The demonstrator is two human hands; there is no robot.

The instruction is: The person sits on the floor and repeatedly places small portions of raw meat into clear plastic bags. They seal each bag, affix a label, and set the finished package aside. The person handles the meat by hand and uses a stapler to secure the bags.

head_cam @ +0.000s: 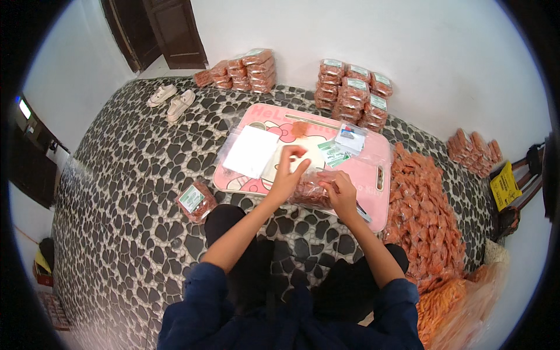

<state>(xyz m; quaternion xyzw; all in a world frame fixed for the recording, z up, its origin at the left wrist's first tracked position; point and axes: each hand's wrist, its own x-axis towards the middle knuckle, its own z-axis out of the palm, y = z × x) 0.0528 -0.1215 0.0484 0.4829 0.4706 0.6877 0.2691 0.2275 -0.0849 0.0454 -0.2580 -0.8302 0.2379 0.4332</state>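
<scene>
On the near edge of a pink folding table [372,149] lies a clear plastic pack [306,194] of small reddish-brown pieces. My right hand [342,192] pinches the film at the pack's upper right side. Just above its left end is my left hand [288,173], with curved fingers and thumb apart and nothing visible between them. White sheets [251,152] rest on the table to the left. Printed green-and-white labels [334,153] lie beyond the pack, beside a small clear bag [350,138] with white contents. A dark slim tool [363,213], partly hidden, lies by my right wrist.
One labelled pack [196,202] sits on the pebble-patterned floor by my left knee. Stacked packs [260,70] and more labelled stacks [354,94] line the wall. A large heap of small reddish packets [420,210] borders the table's right side. White shoes [180,105] stand at far left.
</scene>
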